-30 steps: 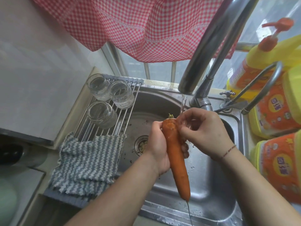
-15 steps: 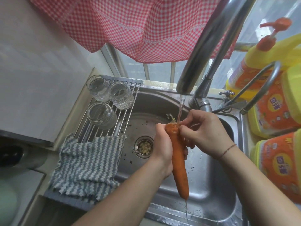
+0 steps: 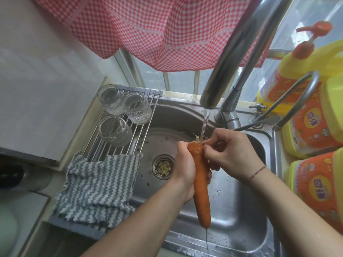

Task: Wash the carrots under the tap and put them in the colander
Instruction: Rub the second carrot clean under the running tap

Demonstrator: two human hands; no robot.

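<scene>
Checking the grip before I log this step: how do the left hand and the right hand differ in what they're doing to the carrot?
The left hand wraps the carrot around its upper body from the left; the right hand pinches only its top end. The left hand sits lower and beside the stream, while the right hand's fingertips work right where the water lands. Both touch the carrot over the sink.

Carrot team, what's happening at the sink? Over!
Left hand grips carrot upright. Right hand rubs its top under the tap stream. No colander in view. Nothing blocking.
</scene>
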